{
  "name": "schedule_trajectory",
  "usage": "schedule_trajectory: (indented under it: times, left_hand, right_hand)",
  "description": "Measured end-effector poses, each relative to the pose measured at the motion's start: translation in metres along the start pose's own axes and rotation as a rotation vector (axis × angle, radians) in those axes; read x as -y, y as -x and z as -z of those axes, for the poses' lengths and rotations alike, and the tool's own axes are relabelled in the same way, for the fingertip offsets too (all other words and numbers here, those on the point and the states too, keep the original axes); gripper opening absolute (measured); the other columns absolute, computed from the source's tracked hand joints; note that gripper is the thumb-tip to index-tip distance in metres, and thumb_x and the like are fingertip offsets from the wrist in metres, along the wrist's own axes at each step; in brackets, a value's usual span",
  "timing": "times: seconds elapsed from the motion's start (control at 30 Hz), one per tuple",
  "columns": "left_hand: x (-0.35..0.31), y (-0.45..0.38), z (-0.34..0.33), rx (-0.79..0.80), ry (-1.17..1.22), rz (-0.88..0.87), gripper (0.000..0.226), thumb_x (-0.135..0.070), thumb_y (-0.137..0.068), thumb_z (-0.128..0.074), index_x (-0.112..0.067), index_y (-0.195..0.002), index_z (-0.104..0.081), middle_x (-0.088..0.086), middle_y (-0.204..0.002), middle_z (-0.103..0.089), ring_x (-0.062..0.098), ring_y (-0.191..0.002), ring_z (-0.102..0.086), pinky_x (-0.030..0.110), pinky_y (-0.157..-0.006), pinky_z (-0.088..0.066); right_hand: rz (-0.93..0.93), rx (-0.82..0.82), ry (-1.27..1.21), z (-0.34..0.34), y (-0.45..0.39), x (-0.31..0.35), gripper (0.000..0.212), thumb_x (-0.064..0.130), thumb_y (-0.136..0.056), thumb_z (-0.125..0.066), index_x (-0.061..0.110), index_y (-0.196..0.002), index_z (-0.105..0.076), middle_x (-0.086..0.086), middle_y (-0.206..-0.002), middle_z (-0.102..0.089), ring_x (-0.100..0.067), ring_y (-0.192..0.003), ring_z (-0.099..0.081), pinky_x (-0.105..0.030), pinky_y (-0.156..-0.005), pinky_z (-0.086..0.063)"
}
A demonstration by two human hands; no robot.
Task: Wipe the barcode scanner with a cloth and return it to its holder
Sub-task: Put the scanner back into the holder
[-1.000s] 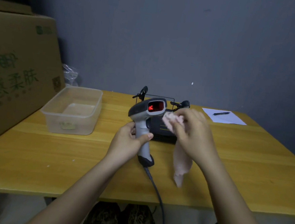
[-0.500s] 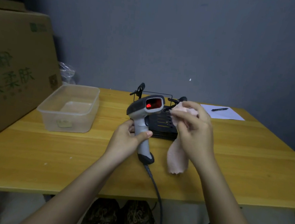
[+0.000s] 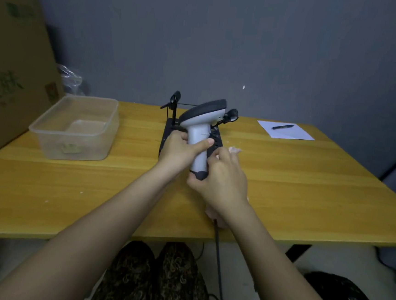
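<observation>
L hand (image 3: 180, 150) grips the barcode scanner (image 3: 200, 128) mid-handle, upright over the black holder (image 3: 167, 132) w/ head facing away, while R hand (image 3: 223, 178) curls round the handle base w/ pink cloth (image 3: 234, 150) bunched in its fingers, above the table (image 3: 309, 183).

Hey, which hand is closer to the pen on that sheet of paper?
Right. The right hand, at the scanner's lower handle with the cloth, sits on the pen's side; the left hand grips the handle farther left.
</observation>
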State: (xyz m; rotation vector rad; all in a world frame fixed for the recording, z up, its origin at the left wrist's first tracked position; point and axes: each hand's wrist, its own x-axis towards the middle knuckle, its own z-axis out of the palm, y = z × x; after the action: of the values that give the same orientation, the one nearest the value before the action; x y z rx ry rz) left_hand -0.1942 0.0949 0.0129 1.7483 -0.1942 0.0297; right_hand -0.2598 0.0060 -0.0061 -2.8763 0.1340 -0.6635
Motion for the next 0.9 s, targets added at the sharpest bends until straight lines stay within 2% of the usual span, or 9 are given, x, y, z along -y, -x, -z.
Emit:
schedule_trajectory:
  times: [0.1, 0.23, 0.4, 0.5, 0.6, 0.67, 0.77, 0.83, 0.9]
  left_hand:
    - [-0.005, -0.002, 0.000, 0.109, 0.118, 0.037, 0.019, -0.032, -0.079, -0.073, -0.017, -0.083, -0.061, 0.001, -0.086, -0.067, 0.020, -0.085, -0.067, 0.035, -0.076, -0.058]
    - [-0.021, -0.010, 0.004, 0.367, 0.300, 0.073, 0.030, -0.020, -0.086, -0.065, -0.010, -0.114, -0.063, 0.006, -0.107, -0.070, 0.018, -0.099, -0.068, 0.025, -0.078, -0.057]
    - [-0.050, -0.027, -0.015, 0.335, 0.406, 0.011, 0.038, -0.016, -0.083, -0.068, -0.002, -0.118, -0.061, 0.007, -0.101, -0.072, 0.020, -0.095, -0.069, 0.028, -0.086, -0.055]
    - [-0.070, -0.040, -0.038, 0.221, 0.443, 0.022, 0.039, -0.015, -0.082, -0.070, 0.001, -0.116, -0.060, 0.001, -0.081, -0.067, 0.009, -0.068, -0.063, 0.014, -0.062, -0.052]
    - [-0.081, -0.057, -0.062, 0.174, 0.438, 0.065, 0.038, -0.016, -0.082, -0.072, 0.001, -0.113, -0.060, 0.004, -0.081, -0.063, 0.008, -0.063, -0.059, 0.009, -0.051, -0.049]
    - [-0.082, -0.072, -0.071, 0.210, 0.421, 0.059, 0.037, -0.020, -0.084, -0.070, -0.001, -0.114, -0.060, 0.009, -0.092, -0.067, 0.012, -0.074, -0.063, 0.013, -0.063, -0.053]
    - [-0.076, -0.096, -0.076, 0.294, 0.330, 0.006, 0.031, -0.026, -0.094, -0.055, -0.005, -0.117, -0.059, 0.008, -0.112, -0.066, 0.016, -0.103, -0.063, 0.023, -0.084, -0.052]
    - [-0.069, -0.113, -0.077, 0.261, 0.158, -0.061, 0.028, -0.023, -0.098, -0.045, -0.009, -0.119, -0.059, 0.003, -0.116, -0.064, 0.017, -0.110, -0.058, 0.027, -0.092, -0.047]
    - [-0.055, -0.131, -0.076, 0.193, -0.067, -0.128, 0.030, -0.017, -0.098, -0.045, -0.010, -0.125, -0.056, 0.002, -0.124, -0.061, 0.017, -0.116, -0.054, 0.027, -0.095, -0.039]
  right_hand:
    - [0.010, -0.015, -0.118, 0.009, -0.008, -0.015, 0.045, 0.040, -0.071, -0.061, 0.004, -0.098, -0.061, -0.005, -0.108, -0.048, -0.031, -0.123, -0.035, -0.031, -0.069, -0.041]
    - [0.041, 0.009, -0.284, 0.034, -0.024, -0.041, 0.031, 0.041, -0.069, -0.063, 0.012, -0.082, -0.065, 0.008, -0.099, -0.045, -0.017, -0.107, -0.043, -0.029, -0.069, -0.041]
    - [0.016, -0.037, -0.162, 0.060, -0.052, -0.051, 0.019, 0.042, -0.072, -0.054, 0.026, -0.063, -0.049, 0.006, -0.092, -0.041, -0.020, -0.098, -0.042, -0.030, -0.069, -0.035]
    - [-0.032, -0.086, 0.014, 0.060, -0.070, -0.056, 0.037, 0.048, -0.079, -0.050, 0.013, -0.084, -0.064, -0.003, -0.096, -0.044, -0.028, -0.105, -0.042, -0.035, -0.084, -0.036]
    - [-0.076, -0.063, 0.062, 0.056, -0.087, -0.067, 0.048, 0.046, -0.089, -0.046, 0.004, -0.104, -0.063, -0.013, -0.112, -0.050, -0.034, -0.112, -0.041, -0.040, -0.088, -0.036]
    - [-0.115, -0.075, 0.019, 0.055, -0.099, -0.079, 0.045, 0.041, -0.091, -0.044, 0.001, -0.103, -0.061, -0.016, -0.112, -0.050, -0.035, -0.112, -0.042, -0.042, -0.087, -0.037]
    - [-0.172, -0.080, -0.116, 0.053, -0.118, -0.098, 0.034, 0.038, -0.090, -0.044, 0.007, -0.084, -0.056, -0.012, -0.101, -0.049, -0.033, -0.103, -0.045, -0.043, -0.079, -0.040]
    - [-0.206, -0.026, -0.215, 0.048, -0.131, -0.109, 0.030, 0.037, -0.089, -0.046, 0.015, -0.070, -0.046, -0.008, -0.094, -0.046, -0.029, -0.093, -0.049, -0.040, -0.072, -0.042]
    - [-0.252, 0.029, -0.364, 0.041, -0.143, -0.119, 0.030, 0.037, -0.088, -0.047, 0.016, -0.066, -0.043, -0.009, -0.091, -0.049, -0.029, -0.082, -0.056, -0.042, -0.068, -0.045]
